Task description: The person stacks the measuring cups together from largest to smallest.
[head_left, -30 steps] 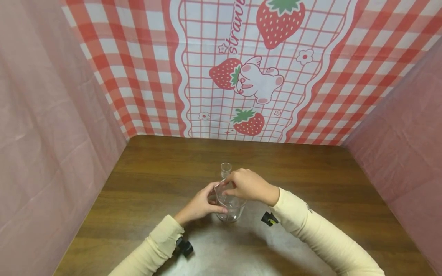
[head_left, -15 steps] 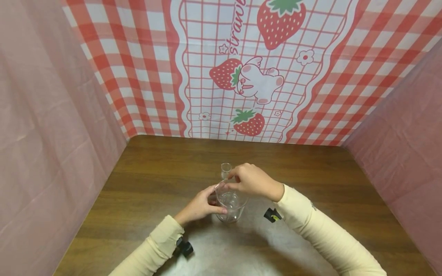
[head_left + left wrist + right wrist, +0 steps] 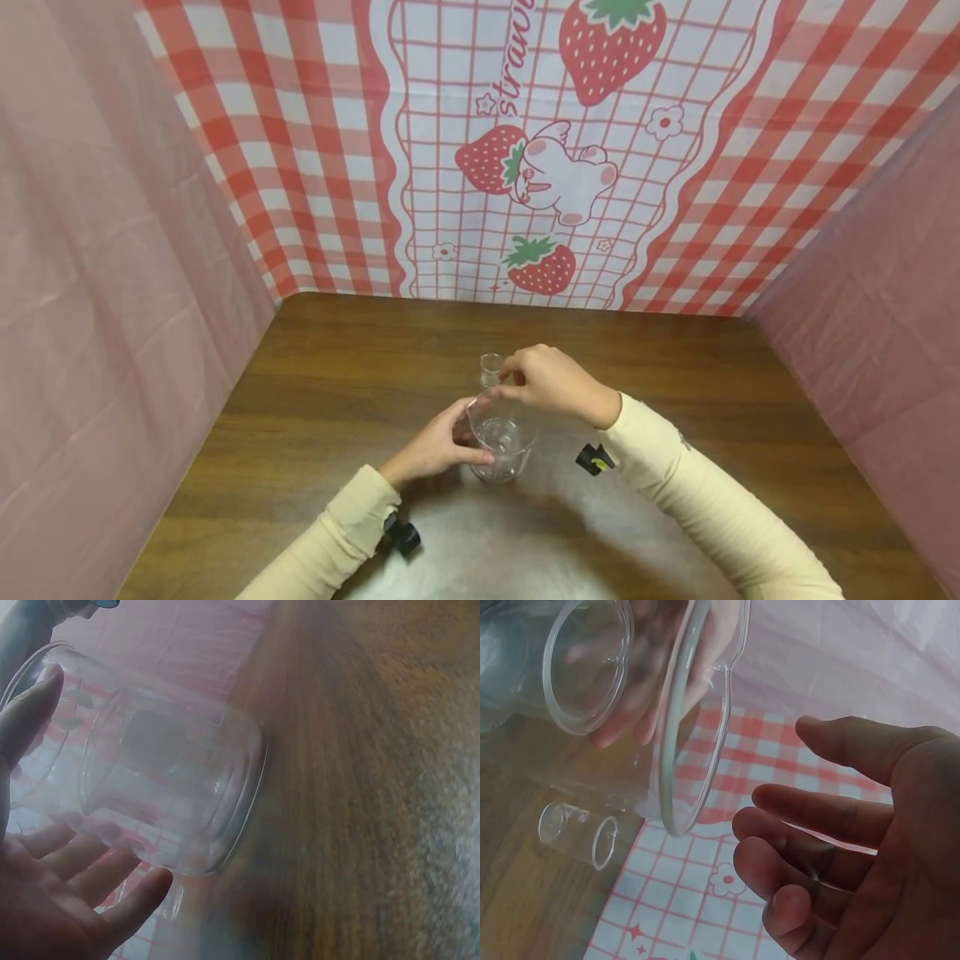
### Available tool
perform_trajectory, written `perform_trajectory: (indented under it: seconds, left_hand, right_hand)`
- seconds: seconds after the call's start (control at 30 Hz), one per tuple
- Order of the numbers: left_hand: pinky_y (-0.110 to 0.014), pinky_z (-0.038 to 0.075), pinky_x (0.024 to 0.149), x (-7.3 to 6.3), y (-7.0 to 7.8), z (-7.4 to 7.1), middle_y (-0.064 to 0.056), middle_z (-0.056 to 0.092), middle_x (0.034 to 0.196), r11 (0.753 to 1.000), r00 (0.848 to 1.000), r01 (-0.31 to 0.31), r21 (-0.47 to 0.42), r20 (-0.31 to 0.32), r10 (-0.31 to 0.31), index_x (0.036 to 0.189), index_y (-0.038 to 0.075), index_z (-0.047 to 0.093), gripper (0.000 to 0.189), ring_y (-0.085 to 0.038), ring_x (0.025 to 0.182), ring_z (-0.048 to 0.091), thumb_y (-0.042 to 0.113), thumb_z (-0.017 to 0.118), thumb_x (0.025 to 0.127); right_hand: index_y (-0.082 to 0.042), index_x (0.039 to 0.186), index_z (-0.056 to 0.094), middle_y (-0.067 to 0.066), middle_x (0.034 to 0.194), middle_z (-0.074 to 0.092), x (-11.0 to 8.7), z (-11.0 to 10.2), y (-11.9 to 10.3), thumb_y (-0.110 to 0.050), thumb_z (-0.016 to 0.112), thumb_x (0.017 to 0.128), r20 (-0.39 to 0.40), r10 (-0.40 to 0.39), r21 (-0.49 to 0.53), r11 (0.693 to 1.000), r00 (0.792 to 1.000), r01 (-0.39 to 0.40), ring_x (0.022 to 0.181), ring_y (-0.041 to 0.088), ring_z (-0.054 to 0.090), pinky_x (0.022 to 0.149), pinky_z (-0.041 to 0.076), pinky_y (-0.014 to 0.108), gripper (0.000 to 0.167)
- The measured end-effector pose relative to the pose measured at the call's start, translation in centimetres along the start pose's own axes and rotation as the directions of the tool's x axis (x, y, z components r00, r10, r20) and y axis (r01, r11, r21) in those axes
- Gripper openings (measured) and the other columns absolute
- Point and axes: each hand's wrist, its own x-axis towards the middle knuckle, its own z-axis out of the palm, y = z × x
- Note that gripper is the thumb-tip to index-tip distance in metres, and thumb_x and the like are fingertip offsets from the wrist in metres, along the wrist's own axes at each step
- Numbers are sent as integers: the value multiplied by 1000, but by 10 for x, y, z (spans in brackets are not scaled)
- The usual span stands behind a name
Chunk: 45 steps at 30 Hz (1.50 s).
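From where I stand, the person's left hand point(image 3: 435, 450) grips the side of a large beaker point(image 3: 510, 454), thumb on the near side and fingers wrapped round towards the back. I take that hold as steadying, keeping the glass upright on the table point(image 3: 337, 400). The right hand point(image 3: 553, 385) holds nothing: its fingers bend loosely just beyond the large beaker's rim, and the right wrist view shows them apart from the glass.

Inside the large beaker sits a smaller inner beaker point(image 3: 566, 660), its rim well below the outer one, nested there probably because it fits with room to spare. Just behind the large beaker stands a small beaker point(image 3: 491, 371), near the right fingertips. Cream sleeves point(image 3: 675, 467) reach in on either side of the large beaker, each with a black wrist camera point(image 3: 403, 537), presumably angled to watch the fingers.

Well behind the large beaker hangs a red-checked cloth point(image 3: 322, 167) with strawberries and a white cartoon animal. Its lettering runs sideways; I read "straw" before it's cut off. Faint marks on the small beaker are illegible, and I can make out no brand. Pink curtains point(image 3: 112, 250) flank the large beaker, well apart.
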Motion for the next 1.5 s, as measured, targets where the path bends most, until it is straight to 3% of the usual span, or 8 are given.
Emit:
perform_trajectory:
  seconds: [0.3,0.83,1.2,1.5]
  left_hand:
    - [-48,46,108,2,0,-2,-21,39,152,999,999,-14,-34,32,15,151,7,30,88,-38,136,44,9,80,79]
    - [-38,52,103,2,-1,-3,-17,40,154,1000,1000,-17,23,21,16,150,8,33,87,-37,133,48,12,81,78]
    - [-48,49,105,0,1,-5,-21,35,155,999,999,-29,41,35,28,150,3,30,87,-41,135,45,13,80,80]
    - [-44,49,107,1,1,-4,-17,34,157,1000,999,-3,29,52,1,151,7,28,89,-36,139,41,15,80,80]
  right_hand:
    - [-4,103,72,-4,67,60,4,-1,5,-26,74,86,-34,16,34,999,999,-15,58,5,49,53,43,19,27]
    - [-6,97,74,-2,73,63,8,0,16,-25,76,83,-90,70,64,996,993,-64,64,8,53,57,46,23,24]
    - [-4,98,73,8,84,69,13,5,22,-28,75,83,-80,70,25,997,994,-69,74,15,60,67,53,31,29]
    - [-4,99,73,5,84,66,17,9,25,-27,75,83,-91,89,28,996,992,-87,76,17,61,68,54,33,28]
